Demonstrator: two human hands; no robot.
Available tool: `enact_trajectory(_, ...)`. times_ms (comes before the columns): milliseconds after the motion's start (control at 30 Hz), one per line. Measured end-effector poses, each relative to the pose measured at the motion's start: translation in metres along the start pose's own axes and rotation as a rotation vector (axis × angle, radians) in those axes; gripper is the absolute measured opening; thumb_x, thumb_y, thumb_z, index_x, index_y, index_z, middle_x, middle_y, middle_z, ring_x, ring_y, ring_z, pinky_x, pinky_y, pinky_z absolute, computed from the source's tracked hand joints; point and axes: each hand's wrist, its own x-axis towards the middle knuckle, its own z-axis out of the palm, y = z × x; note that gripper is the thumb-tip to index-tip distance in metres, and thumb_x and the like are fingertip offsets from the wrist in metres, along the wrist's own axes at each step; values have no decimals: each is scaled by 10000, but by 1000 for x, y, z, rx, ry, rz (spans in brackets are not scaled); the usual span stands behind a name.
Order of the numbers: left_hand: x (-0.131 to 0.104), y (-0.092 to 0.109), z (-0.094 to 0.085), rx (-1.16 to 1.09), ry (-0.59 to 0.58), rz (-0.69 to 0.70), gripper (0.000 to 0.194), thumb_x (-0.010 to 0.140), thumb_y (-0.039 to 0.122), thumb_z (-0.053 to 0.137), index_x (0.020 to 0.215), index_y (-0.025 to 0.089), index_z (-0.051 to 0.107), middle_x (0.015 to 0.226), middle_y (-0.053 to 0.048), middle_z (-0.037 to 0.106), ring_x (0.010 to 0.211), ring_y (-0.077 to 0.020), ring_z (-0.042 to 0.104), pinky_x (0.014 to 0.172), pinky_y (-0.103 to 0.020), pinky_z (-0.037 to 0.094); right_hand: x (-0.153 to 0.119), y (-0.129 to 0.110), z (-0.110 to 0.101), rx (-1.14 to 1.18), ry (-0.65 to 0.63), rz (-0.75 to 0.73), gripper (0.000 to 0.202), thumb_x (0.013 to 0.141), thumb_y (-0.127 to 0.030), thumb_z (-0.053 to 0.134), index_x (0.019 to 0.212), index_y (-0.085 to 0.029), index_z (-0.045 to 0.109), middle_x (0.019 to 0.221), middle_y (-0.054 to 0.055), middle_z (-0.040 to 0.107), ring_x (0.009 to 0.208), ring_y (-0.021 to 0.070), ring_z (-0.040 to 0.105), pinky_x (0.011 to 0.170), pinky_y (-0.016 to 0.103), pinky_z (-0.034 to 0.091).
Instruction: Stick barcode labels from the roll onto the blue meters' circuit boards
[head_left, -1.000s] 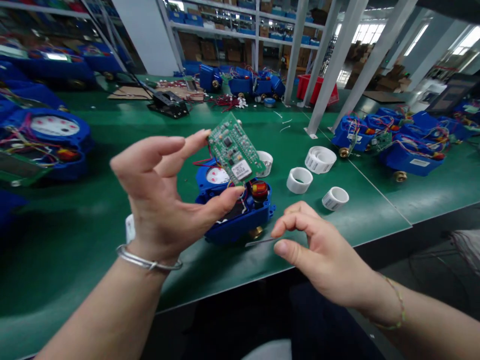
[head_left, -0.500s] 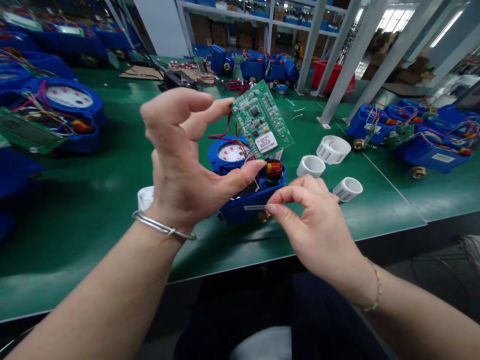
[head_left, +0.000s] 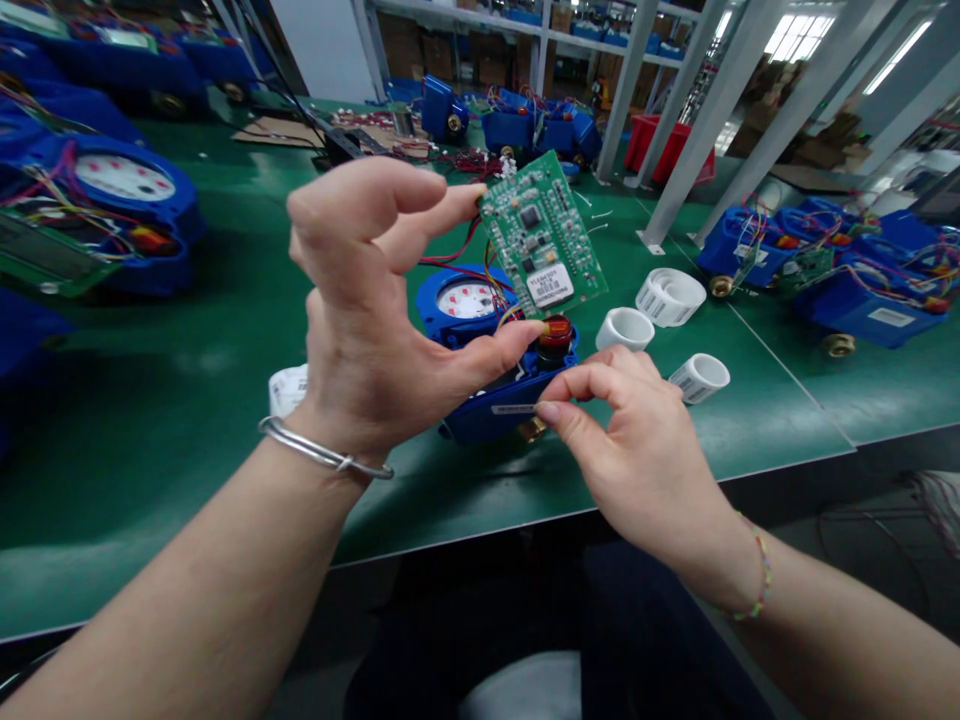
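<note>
My left hand (head_left: 367, 310) grips a green circuit board (head_left: 579, 225) by its edges, thumb below and fingertips above. The board is tilted, its chips and a white printed sticker (head_left: 550, 285) facing me. My right hand (head_left: 630, 440) pinches one end of a narrow white label strip (head_left: 511, 409) between thumb and forefinger. Behind the strip sits a blue water meter (head_left: 480, 428) with a white round dial (head_left: 466, 299), a brass fitting (head_left: 533, 430) and coloured wires running up behind the board. Whether the strip touches the meter's blue side I cannot tell.
Rolls of white labels (head_left: 625, 329) stand right of the meter, and another roll (head_left: 288, 390) sits left of my wrist. More blue meters with wires occupy the left (head_left: 169, 220), the right (head_left: 862, 310) and the back. Grey metal posts (head_left: 705, 130) rise from the green bench (head_left: 247, 500).
The board has shifted slightly right in my left hand's hold. My right hand keeps its pinch on the label strip, close to the same spot in front of the meter.
</note>
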Motion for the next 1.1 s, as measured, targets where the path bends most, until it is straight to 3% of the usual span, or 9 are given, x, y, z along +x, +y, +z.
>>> enact_trajectory(233, 4, 2, 0, 5, -48, -140, 831, 667, 537, 846, 1253, 144, 408, 1268, -109, 370, 1270, -295, 518, 1097, -582, 464, 3, -1, 1, 12, 28, 26, 108, 906, -222, 645, 817, -223, 705, 883, 46, 638, 927, 252, 573, 854, 451, 399)
enact_trajectory(367, 4, 0, 1, -21, -35, -41, 875, 642, 565, 857, 1265, 154, 401, 1251, -109, 356, 1246, -304, 536, 1086, -609, 465, 2, -1, 4, 29, 48, 35, 112, 911, -238, 640, 820, -227, 704, 882, 46, 642, 932, 250, 580, 863, 455, 409)
enact_trajectory(500, 3, -2, 1, 27, 43, 82, 878, 629, 514, 889, 1277, 130, 438, 1214, -106, 374, 1186, -265, 567, 1031, -530, 544, 4, -1, 4, 42, 53, 49, 106, 910, -243, 640, 824, -226, 699, 883, 46, 642, 933, 252, 583, 873, 466, 419)
enact_trajectory(667, 4, -2, 1, -71, -14, -14, 885, 598, 488, 914, 1259, 90, 481, 1232, -123, 355, 1224, -323, 556, 1088, -558, 486, 2, 2, 10, 59, 94, 34, 76, 909, -280, 642, 851, -239, 668, 933, 53, 616, 984, 255, 576, 916, 478, 435)
enact_trajectory(733, 3, -3, 2, -95, 15, 2, 877, 604, 471, 914, 1263, 82, 485, 1232, -124, 357, 1209, -343, 571, 1081, -580, 486, -2, 3, 17, 78, 153, 20, 78, 886, -310, 674, 876, -239, 644, 991, 60, 574, 1023, 252, 569, 941, 469, 451)
enact_trajectory(867, 3, -3, 5, -65, 63, 101, 796, 659, 383, 895, 1292, 131, 482, 1207, -95, 370, 1172, -326, 595, 1008, -539, 559, -8, 6, 39, 182, 313, 19, 247, 834, -317, 733, 1004, -237, 571, 1117, 77, 490, 1136, 249, 531, 1013, 444, 456)
enact_trajectory(967, 5, 0, 6, -84, 65, 127, 751, 764, 333, 827, 1367, 162, 414, 1213, -68, 374, 1189, -278, 587, 1003, -482, 563, -6, 11, 53, 342, 413, 49, 576, 780, -341, 789, 1225, -244, 437, 1258, 109, 469, 1225, 255, 507, 1072, 437, 431)
enact_trajectory(1033, 6, 2, 7, -90, 59, 116, 743, 784, 311, 813, 1382, 188, 389, 1227, -53, 381, 1210, -257, 572, 1029, -445, 549, -1, 16, 57, 482, 390, 99, 789, 730, -366, 837, 1335, -250, 344, 1352, 127, 459, 1276, 253, 500, 1109, 425, 410)
enact_trajectory(1100, 6, 3, 8, -76, 61, 91, 706, 769, 309, 826, 1341, 194, 428, 1240, -52, 397, 1224, -259, 567, 1053, -414, 542, 4, 21, 58, 627, 297, 160, 865, 698, -367, 866, 1376, -261, 339, 1387, 117, 488, 1289, 245, 516, 1124, 412, 404)
